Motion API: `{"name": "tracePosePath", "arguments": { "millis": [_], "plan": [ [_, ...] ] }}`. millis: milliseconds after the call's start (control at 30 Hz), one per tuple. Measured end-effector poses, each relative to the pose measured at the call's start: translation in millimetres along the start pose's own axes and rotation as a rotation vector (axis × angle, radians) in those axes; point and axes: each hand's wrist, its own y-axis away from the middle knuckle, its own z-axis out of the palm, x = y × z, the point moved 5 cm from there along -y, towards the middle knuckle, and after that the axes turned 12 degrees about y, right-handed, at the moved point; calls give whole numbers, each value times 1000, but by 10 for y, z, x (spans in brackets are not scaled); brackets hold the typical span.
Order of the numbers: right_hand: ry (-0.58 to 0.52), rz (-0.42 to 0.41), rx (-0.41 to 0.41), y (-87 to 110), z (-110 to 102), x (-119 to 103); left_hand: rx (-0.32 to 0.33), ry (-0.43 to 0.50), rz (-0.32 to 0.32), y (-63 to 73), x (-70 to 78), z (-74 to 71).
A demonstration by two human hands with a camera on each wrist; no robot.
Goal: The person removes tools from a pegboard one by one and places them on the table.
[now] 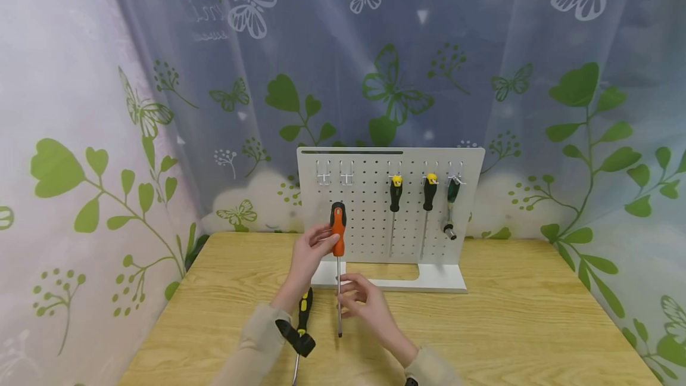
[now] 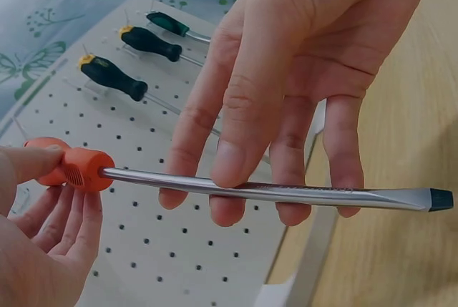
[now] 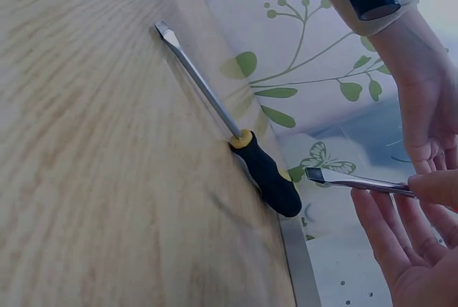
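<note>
While the left grip point(image 1: 311, 249) curls round the orange-handled screwdriver point(image 1: 338, 247) and the right grip point(image 1: 367, 304) pinches its shaft, above the tabletop point(image 1: 482, 341) before a white pegboard point(image 1: 369, 219), slackening both could drop it.

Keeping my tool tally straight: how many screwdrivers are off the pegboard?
2: the orange screwdriver in the left hand, and the black-yellow screwdriver on the table. Others may be hidden.
</note>
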Motion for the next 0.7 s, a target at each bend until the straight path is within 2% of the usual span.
{"name": "tracePosePath", "arguments": {
  "millis": [133, 433, 700],
  "plan": [
    [-22, 16, -20, 55, 40, 39, 20, 6, -34, 55, -107, -31],
    [-79, 70, -50, 168, 144, 140, 34, -10, -67, 208, -273, -86],
    [-99, 82, -70, 259, 217, 230, 48, 5, -105, 322, -430, -133]
  ]
}}
